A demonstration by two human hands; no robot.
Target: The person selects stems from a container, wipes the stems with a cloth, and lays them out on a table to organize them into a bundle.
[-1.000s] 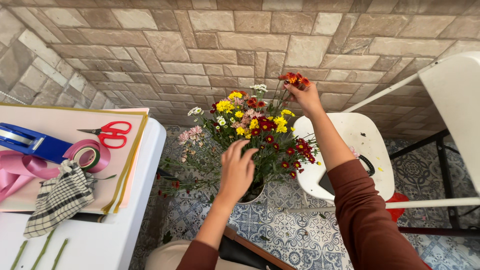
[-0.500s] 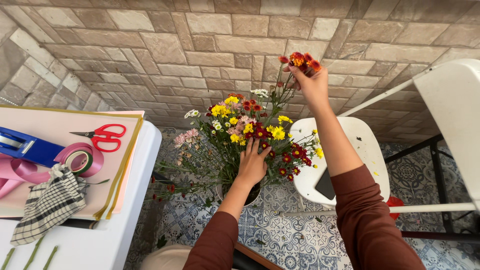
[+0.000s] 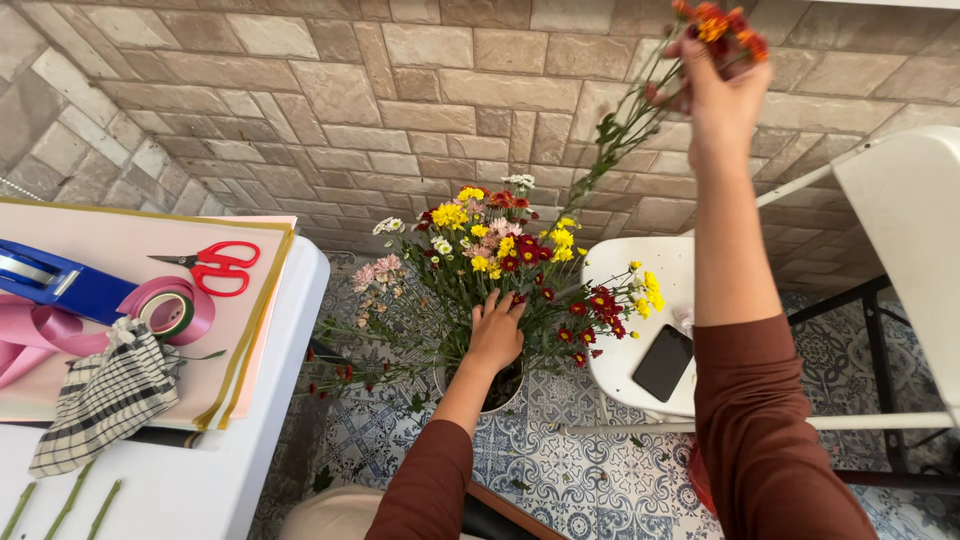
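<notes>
My right hand (image 3: pixel 718 95) is raised high at the upper right, shut on a long green stem topped with red and orange flowers (image 3: pixel 722 22); the stem (image 3: pixel 610 150) slants down toward the bunch. A big mixed bunch of yellow, red, pink and white flowers (image 3: pixel 500 262) stands in a pale bucket (image 3: pixel 503 396) on the patterned floor. My left hand (image 3: pixel 494 332) reaches down into the bunch, fingers among the stems near the bucket's mouth. Whether it grips any stem is hidden by leaves.
A white table (image 3: pixel 200 480) at left carries paper sheets (image 3: pixel 120 250), red scissors (image 3: pixel 212 267), a blue tape dispenser (image 3: pixel 55 280), pink ribbon spool (image 3: pixel 170 310), a checked cloth (image 3: pixel 105 395) and cut stems (image 3: pixel 60 505). A white chair (image 3: pixel 650 300) with a black phone (image 3: pixel 664 362) stands right. Brick wall behind.
My right hand has lifted the red-orange flower stem steadily upward, drawing it out of the bunch. My left hand has pushed deeper into the flowers by the bucket.
</notes>
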